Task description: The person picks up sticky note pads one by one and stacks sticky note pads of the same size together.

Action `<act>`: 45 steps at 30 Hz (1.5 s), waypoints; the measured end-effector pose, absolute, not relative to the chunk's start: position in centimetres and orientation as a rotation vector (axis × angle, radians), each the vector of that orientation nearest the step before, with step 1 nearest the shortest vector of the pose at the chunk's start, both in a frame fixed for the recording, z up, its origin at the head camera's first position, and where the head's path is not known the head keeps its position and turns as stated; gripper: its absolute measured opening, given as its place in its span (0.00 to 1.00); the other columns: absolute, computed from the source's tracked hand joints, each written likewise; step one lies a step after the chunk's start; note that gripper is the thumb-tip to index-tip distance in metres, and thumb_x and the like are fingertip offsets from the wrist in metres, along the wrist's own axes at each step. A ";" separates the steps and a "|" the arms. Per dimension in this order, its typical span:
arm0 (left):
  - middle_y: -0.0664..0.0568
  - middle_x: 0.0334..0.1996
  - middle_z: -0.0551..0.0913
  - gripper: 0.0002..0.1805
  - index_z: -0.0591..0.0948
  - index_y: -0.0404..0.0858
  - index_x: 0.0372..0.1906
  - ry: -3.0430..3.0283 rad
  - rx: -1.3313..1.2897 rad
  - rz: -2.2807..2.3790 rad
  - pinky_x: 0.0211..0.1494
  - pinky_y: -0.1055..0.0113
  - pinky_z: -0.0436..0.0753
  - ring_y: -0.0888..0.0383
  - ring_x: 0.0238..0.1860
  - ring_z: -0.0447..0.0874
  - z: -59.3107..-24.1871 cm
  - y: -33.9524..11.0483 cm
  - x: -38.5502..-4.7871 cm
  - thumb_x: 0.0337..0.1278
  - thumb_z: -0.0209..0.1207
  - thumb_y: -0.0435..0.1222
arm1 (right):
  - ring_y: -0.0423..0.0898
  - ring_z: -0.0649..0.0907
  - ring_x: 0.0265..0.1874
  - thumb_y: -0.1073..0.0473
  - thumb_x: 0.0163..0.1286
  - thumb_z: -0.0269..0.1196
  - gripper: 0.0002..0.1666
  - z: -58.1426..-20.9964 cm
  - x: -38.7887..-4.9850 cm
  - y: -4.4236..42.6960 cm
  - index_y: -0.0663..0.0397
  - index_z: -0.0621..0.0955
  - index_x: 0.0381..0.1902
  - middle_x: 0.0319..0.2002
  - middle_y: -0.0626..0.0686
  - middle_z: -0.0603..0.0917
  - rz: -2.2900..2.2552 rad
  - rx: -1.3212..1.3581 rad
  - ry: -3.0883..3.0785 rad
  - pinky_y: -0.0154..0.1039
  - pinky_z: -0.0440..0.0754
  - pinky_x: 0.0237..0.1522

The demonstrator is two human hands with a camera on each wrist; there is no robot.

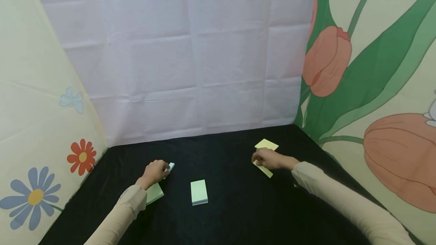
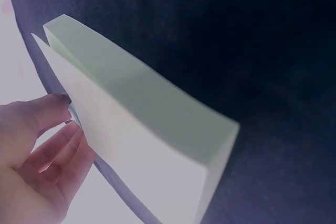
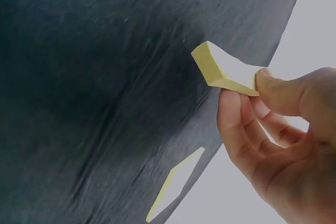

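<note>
My left hand [image 1: 154,171] pinches a light blue sticky-note pad [image 1: 171,166] at the left of the table. A green sticky-note pad [image 1: 154,193] lies by that wrist; in the left wrist view a large pale pad [image 2: 142,98] hides most of what the fingers hold. My right hand [image 1: 270,158] grips a yellow sticky-note pad [image 1: 265,171] between thumb and fingers; in the right wrist view this held pad [image 3: 226,72] looks bent. Just beyond the hand lies another yellow pad [image 1: 267,144].
A green-topped stack of notes [image 1: 199,190] with a bluish lower layer stands between the hands. Black cloth [image 1: 231,214] covers the table. A white sheet [image 1: 190,56] hangs behind it, with flower-printed cloths [image 1: 340,124] at both sides.
</note>
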State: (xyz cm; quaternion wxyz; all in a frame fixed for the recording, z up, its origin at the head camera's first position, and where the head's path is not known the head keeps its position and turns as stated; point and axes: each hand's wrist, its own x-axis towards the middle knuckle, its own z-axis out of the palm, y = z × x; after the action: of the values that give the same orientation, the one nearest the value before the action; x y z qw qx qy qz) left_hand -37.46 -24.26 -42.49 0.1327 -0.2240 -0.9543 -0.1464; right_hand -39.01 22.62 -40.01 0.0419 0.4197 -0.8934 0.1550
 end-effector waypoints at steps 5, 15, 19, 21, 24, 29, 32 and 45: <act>0.47 0.29 0.86 0.06 0.88 0.32 0.38 -2.771 -0.646 -0.423 0.28 0.59 0.80 0.59 0.22 0.79 -42.7 -24.3 -37.6 0.54 0.68 0.27 | 0.38 0.72 0.27 0.72 0.65 0.63 0.08 -40.1 -38.8 21.8 0.63 0.85 0.42 0.29 0.46 0.76 0.531 1.293 -2.729 0.37 0.72 0.31; 0.48 0.29 0.85 0.05 0.88 0.32 0.37 -2.772 -0.642 -0.411 0.29 0.58 0.80 0.58 0.23 0.79 -42.5 -24.2 -37.5 0.55 0.67 0.27 | 0.36 0.74 0.23 0.72 0.66 0.62 0.08 -39.9 -38.8 20.5 0.65 0.84 0.43 0.32 0.50 0.77 0.652 1.344 -2.761 0.33 0.76 0.26; 0.46 0.29 0.86 0.05 0.88 0.32 0.37 -2.777 -0.625 -0.405 0.30 0.57 0.80 0.57 0.24 0.80 -42.4 -24.2 -37.5 0.54 0.68 0.27 | 0.37 0.76 0.25 0.72 0.66 0.62 0.09 -39.7 -38.8 20.2 0.66 0.84 0.43 0.33 0.52 0.78 0.712 1.363 -2.773 0.32 0.78 0.23; 0.46 0.29 0.86 0.05 0.88 0.31 0.37 -2.775 -0.630 -0.407 0.29 0.57 0.80 0.56 0.24 0.80 -42.3 -24.1 -37.5 0.54 0.68 0.27 | 0.37 0.76 0.26 0.72 0.67 0.62 0.09 -39.7 -38.8 20.0 0.66 0.84 0.44 0.34 0.53 0.79 0.759 1.363 -2.792 0.32 0.78 0.23; 0.46 0.29 0.86 0.05 0.88 0.31 0.37 -2.769 -0.642 -0.408 0.30 0.56 0.81 0.56 0.24 0.80 -42.3 -24.1 -37.4 0.54 0.67 0.27 | 0.37 0.77 0.25 0.72 0.68 0.61 0.09 -39.8 -38.6 19.6 0.68 0.83 0.44 0.35 0.54 0.79 0.842 1.362 -2.821 0.33 0.79 0.21; 0.46 0.29 0.86 0.05 0.88 0.31 0.37 -2.769 -0.641 -0.410 0.30 0.56 0.81 0.56 0.24 0.80 -42.3 -24.1 -37.4 0.54 0.68 0.27 | 0.37 0.78 0.25 0.72 0.69 0.60 0.09 -40.1 -38.4 19.0 0.69 0.82 0.46 0.38 0.56 0.79 0.958 1.350 -2.856 0.34 0.81 0.22; 0.46 0.29 0.86 0.05 0.88 0.32 0.37 -2.773 -0.628 -0.411 0.30 0.57 0.80 0.56 0.24 0.80 -42.4 -24.1 -37.4 0.54 0.68 0.27 | 0.38 0.80 0.23 0.72 0.70 0.59 0.09 -40.2 -38.4 18.7 0.71 0.81 0.46 0.38 0.56 0.81 1.033 1.356 -2.858 0.37 0.82 0.22; 0.46 0.31 0.86 0.05 0.88 0.32 0.37 -2.775 -0.627 -0.395 0.30 0.56 0.80 0.55 0.26 0.80 -42.5 -24.3 -37.6 0.55 0.68 0.28 | 0.40 0.81 0.20 0.74 0.69 0.59 0.08 -41.0 -38.4 17.2 0.71 0.80 0.46 0.35 0.54 0.79 1.168 1.345 -2.860 0.40 0.83 0.22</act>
State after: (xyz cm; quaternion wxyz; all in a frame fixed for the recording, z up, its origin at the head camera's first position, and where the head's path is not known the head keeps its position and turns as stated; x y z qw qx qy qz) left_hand -37.60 -24.28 -42.55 0.1342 -0.2163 -0.9574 -0.1361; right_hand -38.40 17.23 -40.96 -0.1139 0.3967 -0.8433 0.3444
